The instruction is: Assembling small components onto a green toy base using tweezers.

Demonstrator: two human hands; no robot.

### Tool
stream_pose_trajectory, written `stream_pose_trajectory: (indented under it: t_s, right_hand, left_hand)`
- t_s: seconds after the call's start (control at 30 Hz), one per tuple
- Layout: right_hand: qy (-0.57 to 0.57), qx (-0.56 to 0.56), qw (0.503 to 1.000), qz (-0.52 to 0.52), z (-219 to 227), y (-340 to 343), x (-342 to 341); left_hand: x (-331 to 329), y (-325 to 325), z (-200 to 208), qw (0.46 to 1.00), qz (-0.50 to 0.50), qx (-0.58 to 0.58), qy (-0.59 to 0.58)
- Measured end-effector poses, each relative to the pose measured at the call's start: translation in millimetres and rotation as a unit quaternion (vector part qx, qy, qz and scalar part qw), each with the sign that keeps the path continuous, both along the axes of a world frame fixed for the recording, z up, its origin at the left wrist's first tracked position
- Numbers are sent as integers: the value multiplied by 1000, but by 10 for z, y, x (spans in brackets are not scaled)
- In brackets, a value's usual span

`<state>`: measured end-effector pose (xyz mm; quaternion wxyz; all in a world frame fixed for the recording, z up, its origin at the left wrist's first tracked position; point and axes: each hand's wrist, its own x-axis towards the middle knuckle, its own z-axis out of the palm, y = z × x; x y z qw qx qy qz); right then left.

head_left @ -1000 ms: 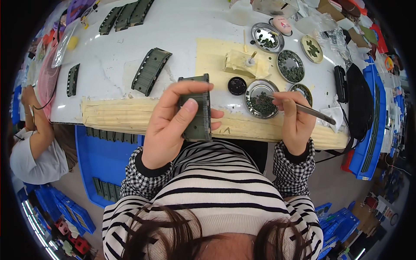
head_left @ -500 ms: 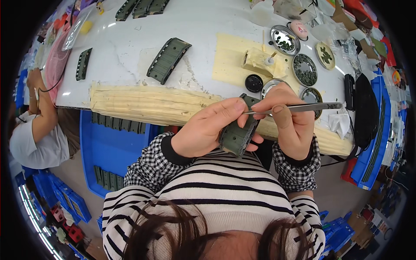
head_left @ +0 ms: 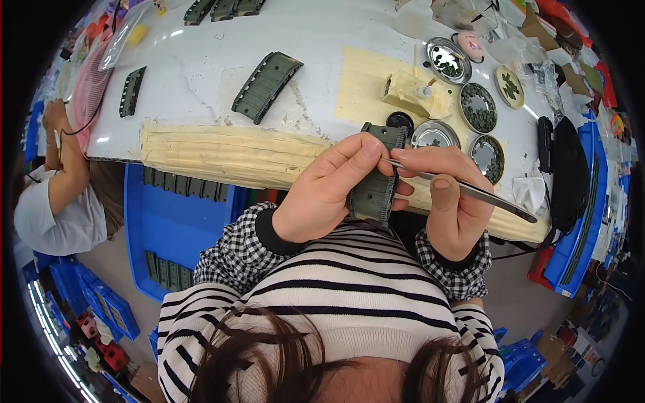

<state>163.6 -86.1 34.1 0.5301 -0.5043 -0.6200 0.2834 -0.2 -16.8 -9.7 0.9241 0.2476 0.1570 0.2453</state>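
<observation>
My left hand (head_left: pixel 329 185) grips a dark green curved plastic piece (head_left: pixel 373 199) with a ridged edge, held upright over the table's front edge. Between the fingers of my right hand (head_left: pixel 453 191) are metal tweezers (head_left: pixel 480 194), their tips against the piece beside my left thumb. Whether the tips pinch a small part is too fine to see. Just beyond the hands stand a round metal dish (head_left: pixel 435 135) and a small black pot (head_left: pixel 400 121). A similar green piece (head_left: pixel 267 87) lies farther back on the table.
Metal dishes of small green parts (head_left: pixel 478 108) stand at the right, near a tape-wrapped block (head_left: pixel 410 94). A blue bin (head_left: pixel 176 232) with green pieces sits below the table at left. Another person's arm (head_left: pixel 69 151) is at the far left. A black pouch (head_left: pixel 570 168) lies right.
The green piece has turned more upright. My right hand has rotated, so the tweezers' rear end now slopes down to the right. The whole view has shifted slightly.
</observation>
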Motion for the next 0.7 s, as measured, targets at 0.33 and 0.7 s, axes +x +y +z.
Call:
stream_pose_trajectory:
  t_s: [0.33, 0.7]
  right_hand:
    - [-24, 32, 999, -35, -81, 0, -6]
    - [52, 13, 997, -47, -88, 10, -78]
  left_hand:
    - [41, -40, -27, 993, 43, 98, 38]
    - [66, -66, -74, 979, 102, 164, 61]
